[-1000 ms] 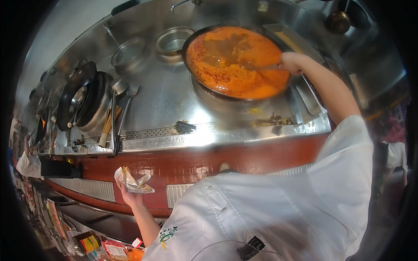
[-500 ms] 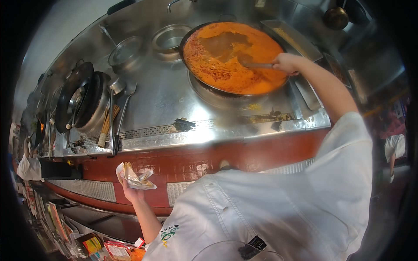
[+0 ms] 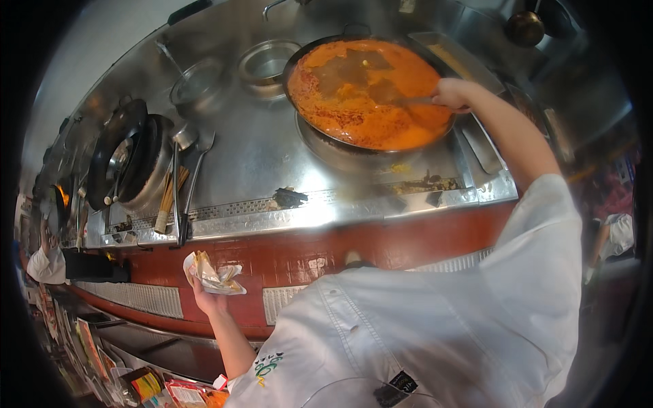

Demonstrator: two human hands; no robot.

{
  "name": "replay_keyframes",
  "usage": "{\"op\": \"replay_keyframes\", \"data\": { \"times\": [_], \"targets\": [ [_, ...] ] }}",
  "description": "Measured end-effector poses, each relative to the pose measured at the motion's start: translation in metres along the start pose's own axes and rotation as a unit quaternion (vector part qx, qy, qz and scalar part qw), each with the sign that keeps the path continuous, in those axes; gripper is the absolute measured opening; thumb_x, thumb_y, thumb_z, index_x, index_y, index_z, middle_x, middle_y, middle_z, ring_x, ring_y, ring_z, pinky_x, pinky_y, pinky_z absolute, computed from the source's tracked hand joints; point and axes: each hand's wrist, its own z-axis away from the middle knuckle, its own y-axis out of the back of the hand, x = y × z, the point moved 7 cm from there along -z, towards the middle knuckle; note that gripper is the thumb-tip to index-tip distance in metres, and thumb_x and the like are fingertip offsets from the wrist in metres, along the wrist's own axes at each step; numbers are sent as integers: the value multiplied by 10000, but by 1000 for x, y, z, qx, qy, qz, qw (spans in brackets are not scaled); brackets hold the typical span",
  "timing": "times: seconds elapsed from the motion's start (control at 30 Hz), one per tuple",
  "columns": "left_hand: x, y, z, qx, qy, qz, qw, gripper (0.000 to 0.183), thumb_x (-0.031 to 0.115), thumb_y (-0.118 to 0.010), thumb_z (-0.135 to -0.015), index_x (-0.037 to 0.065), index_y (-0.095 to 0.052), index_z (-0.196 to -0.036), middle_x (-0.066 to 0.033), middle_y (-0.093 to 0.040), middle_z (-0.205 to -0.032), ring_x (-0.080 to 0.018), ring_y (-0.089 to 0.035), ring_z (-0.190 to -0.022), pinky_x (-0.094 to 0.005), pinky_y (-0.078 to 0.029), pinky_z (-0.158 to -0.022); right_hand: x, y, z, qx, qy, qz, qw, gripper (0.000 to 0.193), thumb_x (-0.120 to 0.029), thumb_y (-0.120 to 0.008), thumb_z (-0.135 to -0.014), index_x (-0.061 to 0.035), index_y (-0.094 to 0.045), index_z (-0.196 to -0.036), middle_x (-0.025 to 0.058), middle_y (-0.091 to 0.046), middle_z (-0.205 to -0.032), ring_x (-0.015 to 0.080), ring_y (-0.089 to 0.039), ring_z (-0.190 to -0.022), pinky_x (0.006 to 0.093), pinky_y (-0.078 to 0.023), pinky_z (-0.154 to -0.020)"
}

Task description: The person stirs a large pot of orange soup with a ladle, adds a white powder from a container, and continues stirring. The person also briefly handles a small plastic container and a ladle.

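The person's right hand (image 3: 454, 95) was closed around the handle of a straight, greyish utensil (image 3: 413, 101), fingers wrapped about its near end at the right rim of a large, round black wok (image 3: 295, 58). The utensil's far end lay in the orange, oily broth (image 3: 340, 122) that filled the wok; its exact shape was hard to tell. The wok sat toward the right end of a stainless-steel counter (image 3: 252, 163), back from the front edge.

The left hand (image 3: 205, 299), apart from the counter and out beyond its front edge, was part-curled under a crumpled white paper wrapper (image 3: 228, 287), gripping it, with golden-brown food (image 3: 201, 261) showing inside.

Near the counter's left front corner lay a bundle of thin tan sticks (image 3: 165, 200) and a long-handled metal ladle (image 3: 183, 139). A round steel pot (image 3: 243, 73) stood toward the back edge, just left of the wok.
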Motion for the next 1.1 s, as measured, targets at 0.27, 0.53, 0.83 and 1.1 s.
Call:
{"op": "replay_keyframes", "data": {
  "times": [0.27,0.53,0.83,1.1],
  "targets": [
    [2,2,9,21,-7,16,1000,451,285,-435,-1019,83,-425,-1422,-94,-464,-1442,-304,-454,-1291,-530,-335,-1088,-8,13,0,-7,-38,19,999,299,-191,-511,-947,-105,-619,-1211,154,-591,-623,247,-571,-468,418,-458,-427],
    [-6,11,2,0,20,33,999,499,334,-423,-1013,107,-379,-1455,-106,-402,-1485,-334,-403,-1333,-581,-324,-1088,-18,21,12,2,-26,-39,999,358,-243,-529,-943,-175,-605,-1286,133,-595,-679,228,-568,-492,398,-461,-443],
    [-4,-10,20,28,30,20,999,457,294,-411,-1026,90,-408,-1436,-101,-421,-1475,-315,-416,-1326,-544,-318,-1097,-26,12,11,-7,36,-49,998,344,-232,-519,-939,-92,-615,-1238,144,-593,-638,221,-568,-456,385,-466,-438],
    [-2,-12,16,24,17,13,999,452,292,-423,-1024,78,-424,-1421,-101,-436,-1463,-310,-433,-1310,-533,-326,-1094,-11,16,11,20,43,66,997,301,-200,-517,-924,-125,-654,-1181,129,-586,-600,230,-540,-416,412,-464,-458]
  ]
}}
